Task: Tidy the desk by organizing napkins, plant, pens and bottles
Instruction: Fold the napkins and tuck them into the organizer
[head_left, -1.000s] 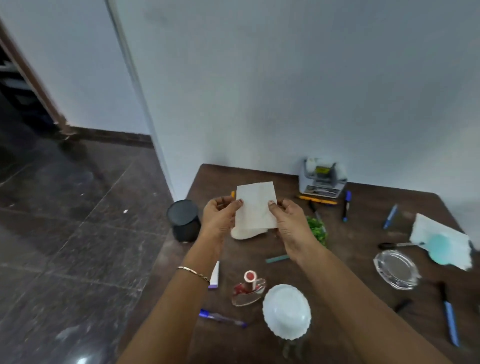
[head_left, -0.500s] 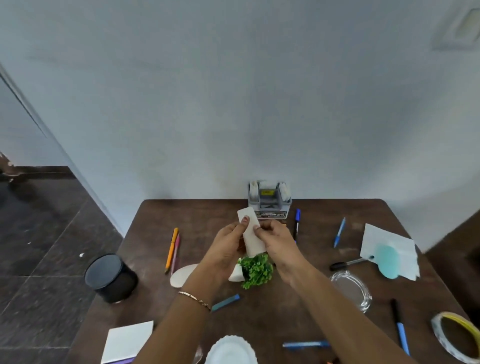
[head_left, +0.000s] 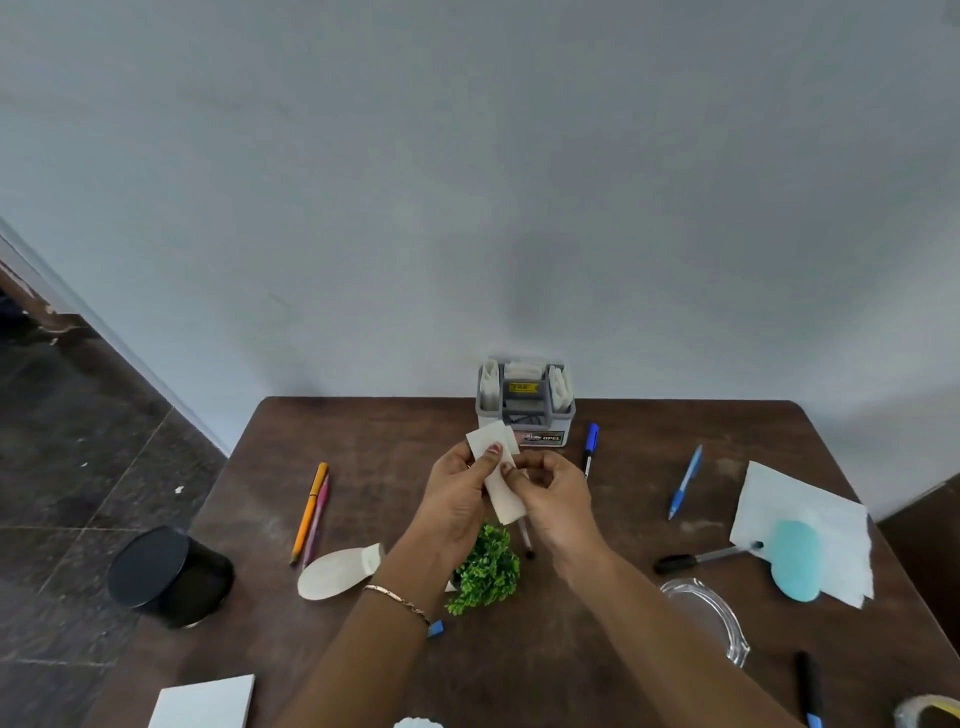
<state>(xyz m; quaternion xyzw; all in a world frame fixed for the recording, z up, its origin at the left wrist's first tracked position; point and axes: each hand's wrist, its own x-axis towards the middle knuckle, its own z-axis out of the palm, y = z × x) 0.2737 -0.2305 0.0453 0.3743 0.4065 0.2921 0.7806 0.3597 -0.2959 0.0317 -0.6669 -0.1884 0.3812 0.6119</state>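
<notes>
Both hands (head_left: 457, 499) (head_left: 553, 493) pinched the folded napkin (head_left: 498, 480); probably best creased flat before slotting it into the grey holder (head_left: 524, 405).

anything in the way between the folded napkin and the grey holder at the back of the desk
Nothing visible. The left hand and right hand both pinch the napkin just in front of the holder; the blue marker lies off to its right.
</notes>
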